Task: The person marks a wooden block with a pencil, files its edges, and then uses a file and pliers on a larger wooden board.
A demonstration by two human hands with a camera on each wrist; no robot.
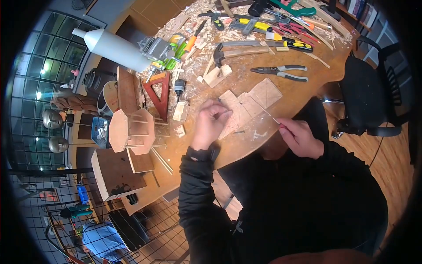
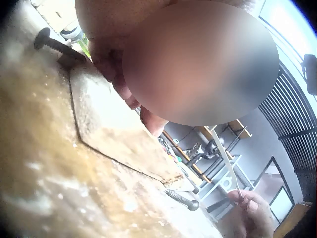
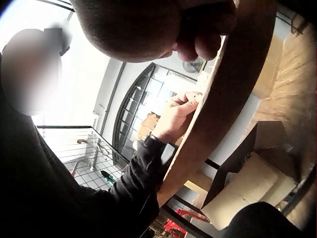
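Flat pale wooden pieces [image 1: 265, 93] with pencilled lines lie on the table, one of them under and beside my left hand [image 1: 210, 125]. The fingers of that hand are curled, thumb and fingertips close together at the wood; whether they pinch something small is hidden. My right hand [image 1: 302, 138] grips the near end of a thin stick [image 1: 265, 111], which slants over the wood. In the left wrist view, the stick [image 2: 226, 157] rises from the right hand [image 2: 251, 213]. One screw [image 2: 181, 199] lies by the wood's corner, another screw [image 2: 60, 46] at its far side.
Pliers [image 1: 281, 71], a hammer [image 1: 241, 52] and several cutters lie beyond the wood among shavings. A red-brown triangle [image 1: 164, 94], a screwdriver bit holder [image 1: 179, 86] and a hexagonal wooden frame [image 1: 118, 130] stand or lie at the left. The table edge [image 1: 246, 154] curves close to my body.
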